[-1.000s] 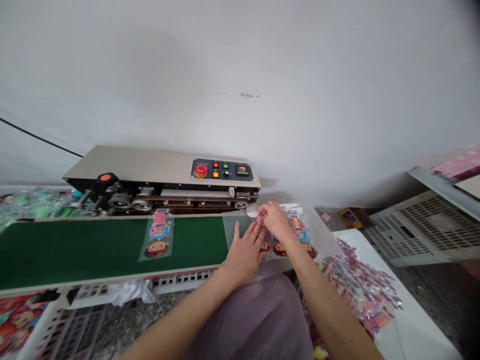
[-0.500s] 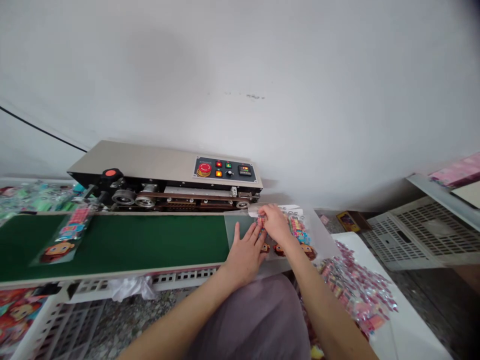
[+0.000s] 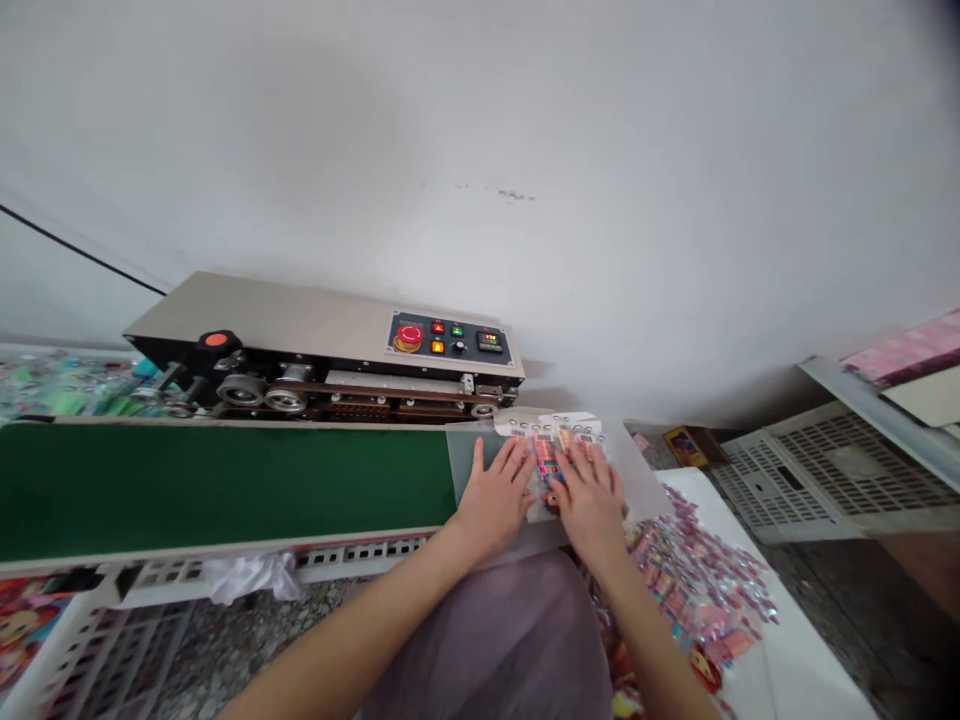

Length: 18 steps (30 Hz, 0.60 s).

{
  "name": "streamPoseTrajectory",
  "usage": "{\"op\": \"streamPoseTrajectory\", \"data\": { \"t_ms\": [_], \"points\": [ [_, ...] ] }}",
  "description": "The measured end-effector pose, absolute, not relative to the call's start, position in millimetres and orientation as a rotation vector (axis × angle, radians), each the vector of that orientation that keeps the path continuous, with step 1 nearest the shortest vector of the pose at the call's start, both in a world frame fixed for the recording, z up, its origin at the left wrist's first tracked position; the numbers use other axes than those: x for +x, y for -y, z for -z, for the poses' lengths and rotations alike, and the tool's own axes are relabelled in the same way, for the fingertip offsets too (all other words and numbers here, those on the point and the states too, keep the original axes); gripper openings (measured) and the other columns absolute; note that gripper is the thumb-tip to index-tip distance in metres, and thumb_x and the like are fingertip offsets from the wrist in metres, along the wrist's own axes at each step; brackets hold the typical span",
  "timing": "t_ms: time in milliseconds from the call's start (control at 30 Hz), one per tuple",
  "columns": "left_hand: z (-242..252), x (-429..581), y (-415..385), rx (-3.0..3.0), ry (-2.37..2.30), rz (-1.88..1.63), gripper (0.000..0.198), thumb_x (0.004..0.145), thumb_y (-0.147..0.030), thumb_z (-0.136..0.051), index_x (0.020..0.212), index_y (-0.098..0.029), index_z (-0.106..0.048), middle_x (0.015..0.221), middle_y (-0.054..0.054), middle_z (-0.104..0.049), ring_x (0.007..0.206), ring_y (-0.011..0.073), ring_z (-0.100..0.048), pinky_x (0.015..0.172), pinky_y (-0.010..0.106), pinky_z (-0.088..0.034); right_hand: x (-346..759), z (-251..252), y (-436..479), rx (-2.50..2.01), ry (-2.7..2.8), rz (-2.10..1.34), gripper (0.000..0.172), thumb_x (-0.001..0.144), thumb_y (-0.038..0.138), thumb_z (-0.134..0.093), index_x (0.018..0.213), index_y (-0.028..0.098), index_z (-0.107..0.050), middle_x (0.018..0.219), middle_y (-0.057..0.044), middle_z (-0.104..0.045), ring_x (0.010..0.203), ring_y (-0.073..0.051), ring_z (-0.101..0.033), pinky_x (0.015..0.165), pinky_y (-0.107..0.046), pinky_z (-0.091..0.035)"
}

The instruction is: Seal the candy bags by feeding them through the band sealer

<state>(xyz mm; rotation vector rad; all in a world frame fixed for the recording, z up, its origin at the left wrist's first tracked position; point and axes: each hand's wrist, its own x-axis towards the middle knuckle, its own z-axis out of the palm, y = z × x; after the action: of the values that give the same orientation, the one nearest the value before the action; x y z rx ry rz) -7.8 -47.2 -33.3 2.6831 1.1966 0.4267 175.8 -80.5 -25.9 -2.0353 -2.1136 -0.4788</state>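
Note:
My left hand (image 3: 493, 505) lies flat with its fingers spread on the left side of a row of clear, printed packets (image 3: 547, 458). My right hand (image 3: 592, 508) rests on the right side of the same row, fingers stretched out. The packets have colourful contents and white top edges with holes. They lie side by side on a translucent sheet (image 3: 641, 480) at the right end of the green conveyor belt (image 3: 300, 490). My hands cover much of the packets, so their lower parts are mostly hidden.
Behind the belt stands a band sealer (image 3: 300, 320) with lit buttons and a red stop knob. A heap of small pink packets (image 3: 705, 570) lies on a white surface at right. Plastic crates (image 3: 840, 470) stand beyond it. More packets (image 3: 67, 385) lie at far left.
My right hand has moved from pinching at a packet's top to lying flat on the right packets. The packet on the belt's left end has gone from view. My left hand stays nearly in place.

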Motion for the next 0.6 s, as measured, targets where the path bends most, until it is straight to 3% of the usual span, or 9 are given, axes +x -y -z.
{"op": "streamPoseTrajectory", "data": {
  "t_ms": [133,233,300,400,500,600],
  "points": [
    [41.1,-17.2,46.7,2.666,-1.324,-0.440,0.056,0.105,-0.047,-0.032,0.154,-0.021,-0.037,0.165,0.008,-0.027,0.152,0.0274,-0.023,0.118,0.072,-0.017,149.8,37.4,83.9,-2.085,2.093,0.519,0.043,0.102,0.034,-0.040,0.139,0.020,-0.058,0.157,-0.009,-0.042,0.149,-0.035,-0.023,0.118,-0.059,-0.017],
    [40.4,-32.2,47.1,2.635,-1.432,-0.434,0.054,0.105,-0.045,-0.033,0.153,-0.023,-0.039,0.164,0.007,-0.027,0.151,0.0286,-0.027,0.118,0.071,-0.018,135.0,31.5,75.5,-2.053,2.066,0.452,0.041,0.101,0.033,-0.043,0.134,0.018,-0.061,0.150,-0.012,-0.052,0.145,-0.036,-0.030,0.117,-0.061,-0.014],
    [36.4,-44.8,46.7,2.610,-1.510,-0.394,0.052,0.105,-0.042,-0.034,0.152,-0.021,-0.041,0.164,0.008,-0.028,0.151,0.0294,-0.027,0.118,0.071,-0.017,131.7,23.1,65.9,-2.013,2.047,0.382,0.037,0.101,0.027,-0.043,0.130,0.017,-0.064,0.141,-0.011,-0.060,0.137,-0.035,-0.039,0.116,-0.058,-0.018],
    [25.5,-61.3,45.6,2.567,-1.655,-0.345,0.052,0.103,-0.038,-0.039,0.150,-0.016,-0.045,0.162,0.013,-0.031,0.150,0.0324,-0.028,0.119,0.069,-0.015,135.6,10.2,43.3,-1.963,2.023,0.209,0.040,0.096,0.012,-0.039,0.123,0.017,-0.068,0.122,-0.011,-0.067,0.118,-0.030,-0.050,0.106,-0.045,-0.034],
    [12.6,-64.0,47.3,2.545,-1.712,-0.335,0.052,0.101,-0.037,-0.045,0.147,-0.013,-0.049,0.161,0.015,-0.032,0.150,0.0357,-0.026,0.120,0.069,-0.013,142.6,3.9,16.5,-1.939,2.044,0.039,0.045,0.089,0.002,-0.037,0.114,0.018,-0.071,0.110,-0.010,-0.067,0.107,-0.025,-0.053,0.094,-0.034,-0.040],
    [5.9,-48.5,52.7,2.609,-1.485,-0.325,0.051,0.103,-0.037,-0.041,0.147,-0.012,-0.049,0.160,0.015,-0.035,0.151,0.0329,-0.027,0.121,0.069,-0.011,144.8,5.8,-2.4,-1.938,2.073,-0.007,0.042,0.085,0.000,-0.041,0.102,0.019,-0.073,0.105,-0.009,-0.067,0.104,-0.023,-0.054,0.089,-0.031,-0.041]
  ]
}}
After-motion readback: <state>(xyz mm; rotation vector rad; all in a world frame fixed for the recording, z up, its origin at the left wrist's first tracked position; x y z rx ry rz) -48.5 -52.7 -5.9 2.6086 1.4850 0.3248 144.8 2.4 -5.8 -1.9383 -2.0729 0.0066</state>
